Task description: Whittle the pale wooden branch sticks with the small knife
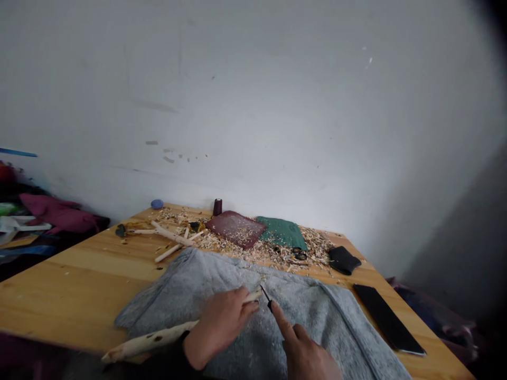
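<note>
My left hand (217, 324) is wrapped round a long pale wooden stick (150, 340) that lies across a grey cloth (340, 322) on the table. The stick's tip pokes out past my fingers toward the right. My right hand (303, 348) grips a small knife (266, 296) with a dark blade, forefinger stretched along it. The blade meets the stick's tip.
The wooden table (71, 279) carries a heap of wood shavings (253, 245), several carved sticks (170, 240), a maroon cloth (235, 228), a green cloth (282, 232), a dark spool (217, 207), a black pouch (344, 259) and a black flat strip (390, 319). A white wall stands behind.
</note>
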Demonstrator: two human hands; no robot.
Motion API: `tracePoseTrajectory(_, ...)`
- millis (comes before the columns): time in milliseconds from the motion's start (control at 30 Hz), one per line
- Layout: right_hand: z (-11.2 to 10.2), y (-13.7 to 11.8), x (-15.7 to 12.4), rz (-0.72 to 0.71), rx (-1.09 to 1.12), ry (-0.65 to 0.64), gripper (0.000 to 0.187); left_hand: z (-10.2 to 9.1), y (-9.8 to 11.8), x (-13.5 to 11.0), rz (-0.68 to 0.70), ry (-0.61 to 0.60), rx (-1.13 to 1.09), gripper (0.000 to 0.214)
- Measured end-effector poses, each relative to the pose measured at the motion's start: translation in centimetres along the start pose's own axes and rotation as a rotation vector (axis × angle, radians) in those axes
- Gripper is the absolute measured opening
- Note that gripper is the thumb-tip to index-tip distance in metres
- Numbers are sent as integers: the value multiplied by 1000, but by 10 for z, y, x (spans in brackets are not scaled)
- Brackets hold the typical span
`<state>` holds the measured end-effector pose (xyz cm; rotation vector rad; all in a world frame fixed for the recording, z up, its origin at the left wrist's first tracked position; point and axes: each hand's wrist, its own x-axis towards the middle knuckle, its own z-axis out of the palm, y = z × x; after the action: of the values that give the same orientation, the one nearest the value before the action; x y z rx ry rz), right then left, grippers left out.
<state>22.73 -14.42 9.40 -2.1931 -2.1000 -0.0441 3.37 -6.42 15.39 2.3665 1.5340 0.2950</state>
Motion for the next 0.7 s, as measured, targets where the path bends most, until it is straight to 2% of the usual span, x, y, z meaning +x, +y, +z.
tracePoseTrajectory(100,2,-1,-3,16,-34,6,91,13,5,-7,12,-5,63,31)
tracePoseTrajectory(200,4,-2,-5,12,-39,32,91,19,0,-12,35,21,49,34)
tracePoseTrajectory(433,8,3,-10,-76,-104,156,89,17,-7,-9,46,12,74,41)
tracePoseTrajectory(533,3,-1,-9,-93,-132,170,88,15,-7,-8,36,25,88,45)
tracePoseTrajectory(700,-16,-24,-2,-71,-251,169,86,15,-10,-4,63,32,108,46)
